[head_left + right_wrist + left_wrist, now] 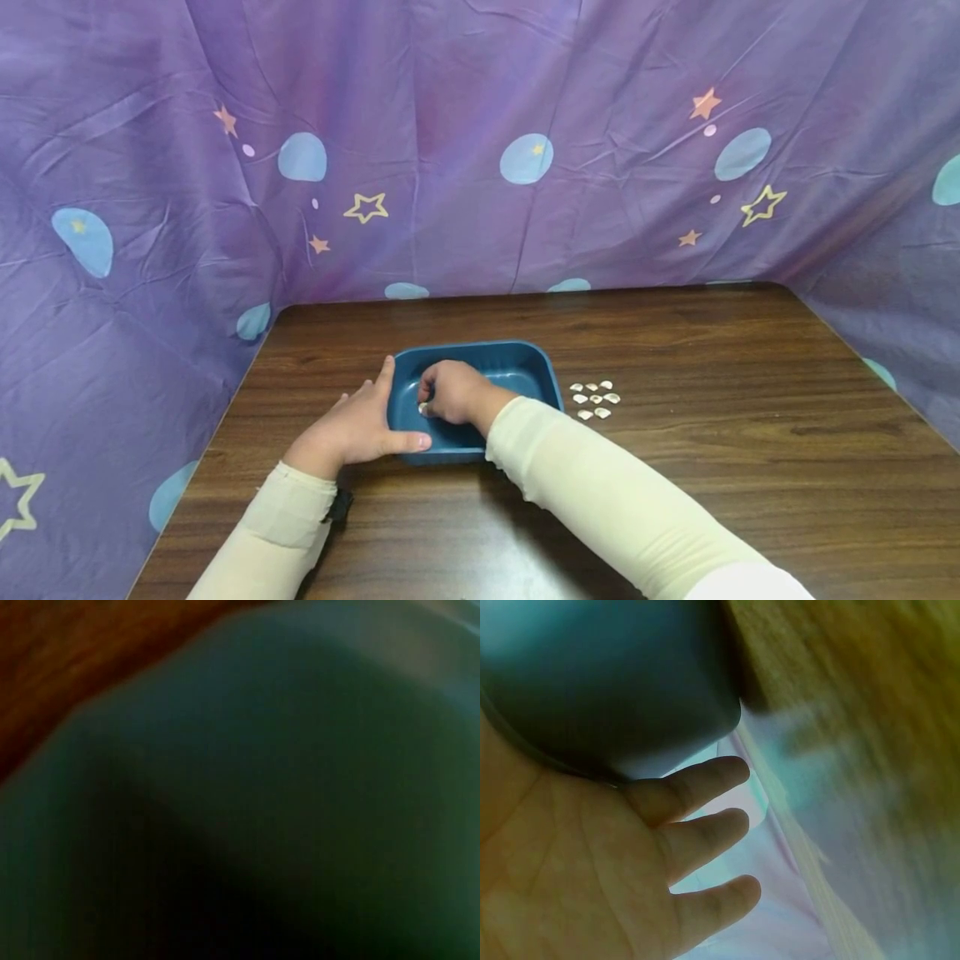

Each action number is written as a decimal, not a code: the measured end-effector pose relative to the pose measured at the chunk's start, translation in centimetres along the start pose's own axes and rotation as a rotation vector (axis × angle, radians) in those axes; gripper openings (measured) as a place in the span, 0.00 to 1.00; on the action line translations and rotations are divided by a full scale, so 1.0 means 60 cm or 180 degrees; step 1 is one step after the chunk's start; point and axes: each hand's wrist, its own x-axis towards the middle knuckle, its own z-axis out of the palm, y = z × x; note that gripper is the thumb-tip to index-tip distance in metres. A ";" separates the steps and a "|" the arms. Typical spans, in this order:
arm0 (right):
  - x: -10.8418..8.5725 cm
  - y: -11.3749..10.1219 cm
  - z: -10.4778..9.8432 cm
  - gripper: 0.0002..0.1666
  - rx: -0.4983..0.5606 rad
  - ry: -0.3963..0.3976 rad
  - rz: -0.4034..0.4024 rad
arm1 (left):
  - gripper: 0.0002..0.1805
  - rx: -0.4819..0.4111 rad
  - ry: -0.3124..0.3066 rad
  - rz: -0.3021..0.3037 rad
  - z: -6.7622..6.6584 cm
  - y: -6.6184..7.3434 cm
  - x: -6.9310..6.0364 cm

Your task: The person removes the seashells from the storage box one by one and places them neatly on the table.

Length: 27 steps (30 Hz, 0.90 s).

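Observation:
A blue rectangular tray (510,358) stands on the wooden table. My left hand (360,425) rests against its left end, the thumb along the near rim and the index finger at the far left corner. In the left wrist view the palm (562,862) touches the tray wall (630,697), with three fingers stretched out beneath it. Inside the tray, toward its left side, my right hand (453,393) pinches a small whitish shell (423,407) between thumb and fingertips. The right wrist view is dark and blurred; neither hand nor shell shows there.
Several small white shells (596,399) lie in rough rows on the table (712,367), just right of the tray. A purple patterned cloth (450,225) hangs behind the table and along both sides. My right forearm (600,475) crosses over the tray's near right corner.

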 end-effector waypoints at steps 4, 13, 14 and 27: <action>0.001 0.000 -0.001 0.06 0.0131 -0.0062 0.0050 | 0.77 0.0009 -0.0002 0.0015 0.000 -0.001 0.001; 0.003 0.003 0.000 0.07 0.0095 -0.0093 0.0074 | 0.78 0.0000 0.0011 0.0036 0.001 -0.003 0.002; 0.004 0.003 0.001 0.06 0.0082 -0.0084 0.0064 | 0.78 -0.0005 0.0007 0.0033 0.002 -0.003 0.001; 0.005 0.006 0.000 0.14 0.0203 -0.0155 0.0041 | 0.78 0.0000 -0.0017 0.0041 0.000 0.000 0.000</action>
